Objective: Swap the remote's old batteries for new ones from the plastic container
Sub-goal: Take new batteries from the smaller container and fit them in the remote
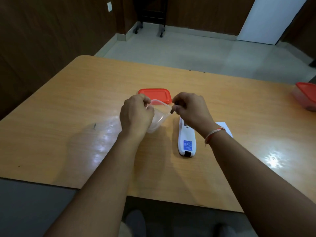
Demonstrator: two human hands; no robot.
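The left hand (136,113) grips the clear plastic container (158,117) by its rim and side, fingers curled round it, and holds it tilted above the counter (68,103) with the mouth turned toward the right hand (189,108). The tilt appears meant to bring the contents within reach. The right hand sits at the container's open edge with fingers curled as if pinching something small and dark — possibly a battery, though blur prevents a firm finding.

The container's red lid (155,95) lies flat on the counter just behind both hands, set aside so the mouth is free.

The white remote (186,141) lies lengthwise on the counter below the right wrist, blue label up (so face down, presumably to expose the battery bay). Whether the bay is open cannot be told. A white flat piece (225,128) lies just beyond the wrist — perhaps the cover, unconfirmed.

A second red-lidded box (306,96) stands at the counter's far right edge, well apart.
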